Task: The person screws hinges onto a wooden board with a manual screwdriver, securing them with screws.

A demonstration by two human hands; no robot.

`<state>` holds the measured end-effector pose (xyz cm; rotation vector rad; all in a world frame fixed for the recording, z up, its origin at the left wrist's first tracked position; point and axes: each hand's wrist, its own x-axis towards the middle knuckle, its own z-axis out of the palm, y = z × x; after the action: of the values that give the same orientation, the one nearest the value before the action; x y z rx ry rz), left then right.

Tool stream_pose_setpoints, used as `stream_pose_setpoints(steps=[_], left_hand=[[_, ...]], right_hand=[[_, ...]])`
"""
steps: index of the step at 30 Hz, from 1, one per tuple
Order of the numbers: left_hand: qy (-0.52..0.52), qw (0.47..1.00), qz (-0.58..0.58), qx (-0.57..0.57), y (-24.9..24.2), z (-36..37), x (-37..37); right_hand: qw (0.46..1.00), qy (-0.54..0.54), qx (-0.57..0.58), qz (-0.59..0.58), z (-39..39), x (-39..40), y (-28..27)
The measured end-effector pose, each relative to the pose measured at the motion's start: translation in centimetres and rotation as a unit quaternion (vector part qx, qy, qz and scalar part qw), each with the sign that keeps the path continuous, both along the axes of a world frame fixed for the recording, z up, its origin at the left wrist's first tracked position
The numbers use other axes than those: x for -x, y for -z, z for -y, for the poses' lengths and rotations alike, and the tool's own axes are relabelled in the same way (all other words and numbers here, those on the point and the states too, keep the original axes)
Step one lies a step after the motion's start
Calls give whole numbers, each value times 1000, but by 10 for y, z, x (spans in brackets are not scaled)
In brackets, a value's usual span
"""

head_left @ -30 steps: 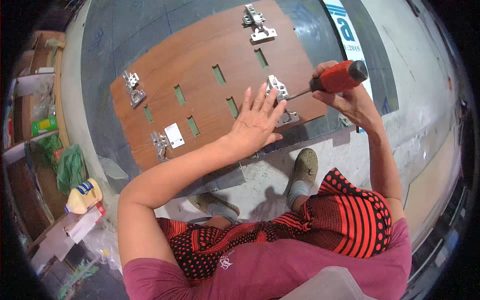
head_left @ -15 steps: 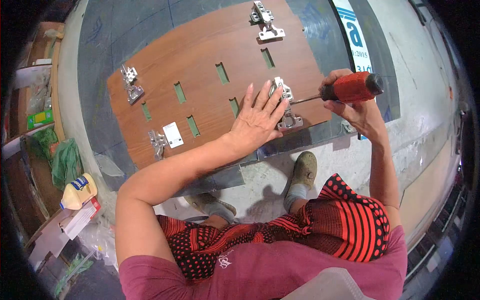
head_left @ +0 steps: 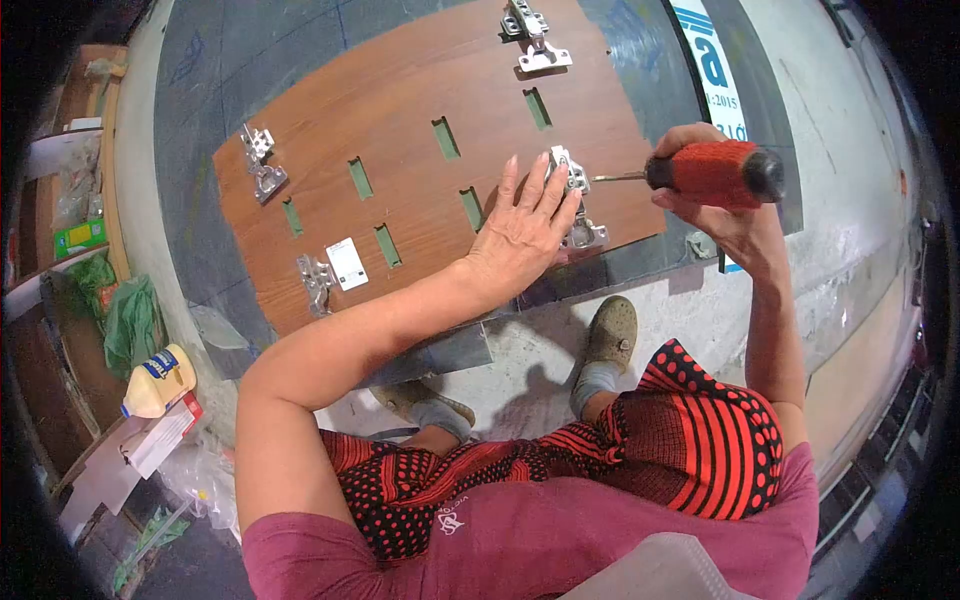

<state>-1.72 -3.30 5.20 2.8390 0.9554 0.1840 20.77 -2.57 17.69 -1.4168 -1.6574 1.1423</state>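
Note:
My left hand (head_left: 520, 235) lies with its fingers stretched over a metal cabinet hinge (head_left: 585, 235) near the right edge of a brown wooden panel (head_left: 310, 120). The fingertips partly cover the hinge. In my right hand (head_left: 735, 230) is a screwdriver (head_left: 715, 175) with a red and black handle. Its thin shaft points left, with the tip at or just beside the hinge arm; contact is not clear. Other hinges sit on the panel: one at the top (head_left: 540, 55), one at the left (head_left: 262, 165) and one at the lower left (head_left: 316, 283).
Green-bottomed slots (head_left: 445, 138) run across the panel, and a white label (head_left: 346, 264) lies near its lower edge. Beneath is a dark work surface (head_left: 200, 110). A long blue and white lettered strip (head_left: 705, 65) lies at right. A glue bottle (head_left: 160, 382) stands on the left.
The screwdriver has shifted up along the hinge, its tip now higher on the hinge arm. My left hand stays on the hinge, nearly still.

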Motion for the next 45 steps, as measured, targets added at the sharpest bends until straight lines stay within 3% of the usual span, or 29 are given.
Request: stream_pose_setpoints(steps=[2, 18, 21, 24, 27, 31, 33, 35, 37, 40, 42, 43, 45], left_hand=[[1, 1000, 3, 8, -1, -1, -1], [2, 1000, 2, 15, 1, 0, -5], [3, 1000, 1, 29, -1, 1, -5], [0, 1000, 11, 28, -2, -1, -5], [0, 1000, -1, 20, -4, -1, -7], [2, 1000, -5, 23, -7, 0, -8], [3, 1000, -4, 21, -8, -1, -8], [4, 1000, -9, 11, -7, -1, -8], [6, 1000, -4, 12, -6, -1, -6], [7, 1000, -4, 11, -4, 0, -6], [4, 1000, -12, 3, -4, -1, -7], [7, 1000, -13, 4, -6, -1, -6], [9, 1000, -17, 6, -6, 0, -6]], right_hand=[[998, -27, 9, 64, -2, 1, 4], [995, -50, 6, 83, -3, 4, 8], [997, -55, 26, 42, -7, 6, 3], [987, -120, 66, -85, -12, 0, 9], [991, -110, 47, -53, -13, 3, 11], [994, -27, 48, -96, -12, 5, 22], [994, -59, 12, -90, -10, 0, 14], [979, -85, 75, -167, -9, -1, 3], [976, -101, 115, -157, -11, -2, -5], [980, -37, 159, -119, -10, 2, -2], [998, -12, 57, -18, -13, 4, 4], [998, -13, 55, -19, -13, 3, 6], [994, -67, -72, -37, -14, -1, 7]])
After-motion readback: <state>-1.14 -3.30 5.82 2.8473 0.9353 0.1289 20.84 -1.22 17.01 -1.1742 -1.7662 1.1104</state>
